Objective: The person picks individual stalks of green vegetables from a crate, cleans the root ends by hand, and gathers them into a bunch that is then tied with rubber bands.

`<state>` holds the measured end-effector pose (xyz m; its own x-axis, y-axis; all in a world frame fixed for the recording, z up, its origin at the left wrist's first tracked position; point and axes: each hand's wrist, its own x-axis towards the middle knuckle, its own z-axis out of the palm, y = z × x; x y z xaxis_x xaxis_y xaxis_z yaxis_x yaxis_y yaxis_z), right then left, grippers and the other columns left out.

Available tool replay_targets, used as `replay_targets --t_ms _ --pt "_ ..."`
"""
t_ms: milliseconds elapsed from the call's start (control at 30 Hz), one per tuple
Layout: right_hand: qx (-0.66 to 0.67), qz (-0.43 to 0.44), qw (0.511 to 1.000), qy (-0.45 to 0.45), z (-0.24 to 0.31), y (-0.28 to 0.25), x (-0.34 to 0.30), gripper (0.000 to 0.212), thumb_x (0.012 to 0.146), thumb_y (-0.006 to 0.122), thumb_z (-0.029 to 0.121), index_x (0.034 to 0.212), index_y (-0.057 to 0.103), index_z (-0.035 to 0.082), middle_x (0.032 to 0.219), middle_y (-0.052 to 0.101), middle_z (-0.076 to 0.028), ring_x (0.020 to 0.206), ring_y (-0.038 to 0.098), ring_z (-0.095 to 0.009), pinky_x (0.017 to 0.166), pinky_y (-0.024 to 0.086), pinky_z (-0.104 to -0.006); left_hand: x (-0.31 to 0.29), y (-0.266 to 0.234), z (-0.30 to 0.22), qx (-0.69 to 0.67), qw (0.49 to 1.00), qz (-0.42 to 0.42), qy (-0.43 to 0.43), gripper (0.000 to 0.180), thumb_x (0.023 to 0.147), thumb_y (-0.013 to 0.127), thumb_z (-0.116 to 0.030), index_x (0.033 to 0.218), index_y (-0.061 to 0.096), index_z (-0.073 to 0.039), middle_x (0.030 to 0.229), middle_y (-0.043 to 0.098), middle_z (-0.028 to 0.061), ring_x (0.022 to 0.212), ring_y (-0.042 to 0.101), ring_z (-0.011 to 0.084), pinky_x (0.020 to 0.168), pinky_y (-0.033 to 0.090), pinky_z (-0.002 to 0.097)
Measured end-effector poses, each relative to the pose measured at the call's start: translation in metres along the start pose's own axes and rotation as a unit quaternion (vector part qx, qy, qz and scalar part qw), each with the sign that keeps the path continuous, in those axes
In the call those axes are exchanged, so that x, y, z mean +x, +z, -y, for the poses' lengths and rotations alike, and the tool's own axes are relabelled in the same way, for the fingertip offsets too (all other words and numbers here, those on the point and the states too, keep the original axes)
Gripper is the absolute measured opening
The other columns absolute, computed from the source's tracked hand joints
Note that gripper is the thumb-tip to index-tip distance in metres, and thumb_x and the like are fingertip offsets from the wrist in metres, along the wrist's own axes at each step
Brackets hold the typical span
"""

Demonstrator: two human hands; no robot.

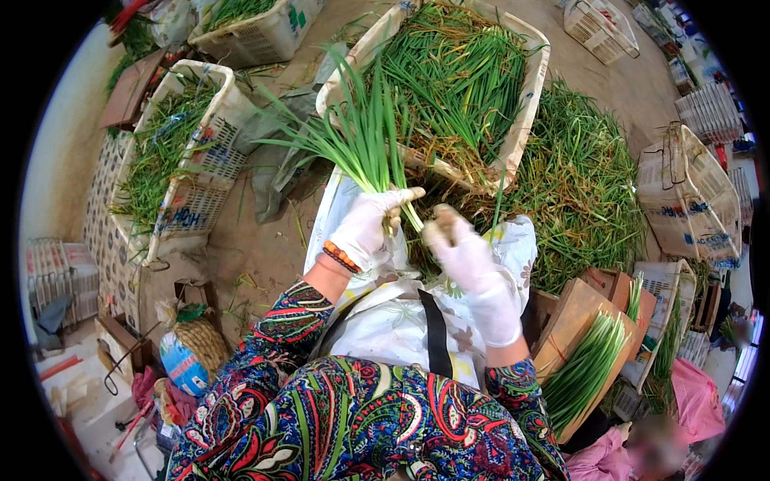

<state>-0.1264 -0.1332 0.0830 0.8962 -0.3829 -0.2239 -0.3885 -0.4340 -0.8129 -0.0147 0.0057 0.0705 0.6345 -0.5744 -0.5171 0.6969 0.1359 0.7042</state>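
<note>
A bunch of garlic chives (370, 152), with long flat green leaves and pale stem ends, is gripped in my gloved left hand (366, 224). The leaves fan out up and to the left, and the stem ends point toward my right hand. My right hand (459, 244), gloved too and slightly blurred, is beside those ends with its fingers curled in; what they pinch, if anything, is hidden. A white patterned apron (377, 317) covers my lap below both hands. Just ahead, a white plastic crate (529, 104) holds a heap of chives with browned leaves among them.
To the right of the crate lies a large loose pile of chives (581, 192). A wooden box (573, 325) of neatly aligned chives stands at my right. More crates stand at left (204, 160) and far right (690, 196). A pink-clothed person (597, 461) is at lower right.
</note>
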Motion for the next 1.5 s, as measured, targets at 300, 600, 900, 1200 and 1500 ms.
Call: replay_targets --t_ms 300,600,900,1200,1500 --pt "0.239 0.117 0.948 0.177 -0.006 0.027 0.013 0.032 0.092 0.039 0.023 0.077 0.059 0.004 0.051 0.051 -0.002 0.039 0.049 -0.012 0.037 0.039 -0.0232 -0.016 -0.021 0.022 -0.092 0.993 0.002 -0.078 0.037 0.092 0.047 -0.026 0.113 0.053 0.003 0.071 0.057 -0.0010 0.052 0.045 0.0046 0.050 0.039 0.0188" --pt "-0.140 0.130 0.981 0.007 -0.003 0.040 0.008 0.039 0.087 0.048 0.038 0.086 0.059 0.001 0.076 0.061 -0.019 0.069 0.060 -0.036 0.062 0.048 -0.0408 -0.003 -0.030 0.035 -0.047 0.992 0.022 -0.117 0.026 0.090 0.050 -0.018 0.101 0.059 0.004 0.075 0.061 0.0011 0.054 0.046 0.0035 0.049 0.039 0.0147" --pt "0.021 0.066 0.986 0.152 -0.071 0.040 0.074 0.043 0.087 0.046 0.042 0.093 0.054 0.000 0.081 0.062 -0.015 0.068 0.062 -0.027 0.060 0.050 -0.0326 0.000 -0.028 0.032 -0.142 0.982 0.023 -0.126 0.026 0.090 0.051 -0.015 0.109 0.054 0.002 0.088 0.059 0.0028 0.062 0.050 0.0054 0.054 0.043 0.0172" --pt "-0.278 0.173 0.944 -0.028 0.000 0.060 0.012 0.025 0.086 0.043 0.022 0.092 0.052 0.000 0.079 0.062 -0.021 0.075 0.062 -0.035 0.065 0.049 -0.0443 0.006 -0.039 0.044 -0.106 0.984 0.064 -0.129 0.024 0.088 0.054 -0.016 0.106 0.058 0.000 0.092 0.061 0.0046 0.078 0.057 0.0117 0.068 0.046 0.0234" --pt "-0.206 0.251 0.904 -0.276 0.093 0.017 -0.024 0.042 0.079 0.052 0.019 0.120 0.047 0.016 0.090 0.063 -0.011 0.080 0.061 -0.030 0.069 0.048 -0.0403 -0.075 -0.064 -0.022 0.275 0.957 0.053 -0.070 0.015 0.080 0.058 -0.013 0.091 0.061 -0.002 0.082 0.061 0.0026 0.073 0.057 0.0116 0.062 0.045 0.0241"
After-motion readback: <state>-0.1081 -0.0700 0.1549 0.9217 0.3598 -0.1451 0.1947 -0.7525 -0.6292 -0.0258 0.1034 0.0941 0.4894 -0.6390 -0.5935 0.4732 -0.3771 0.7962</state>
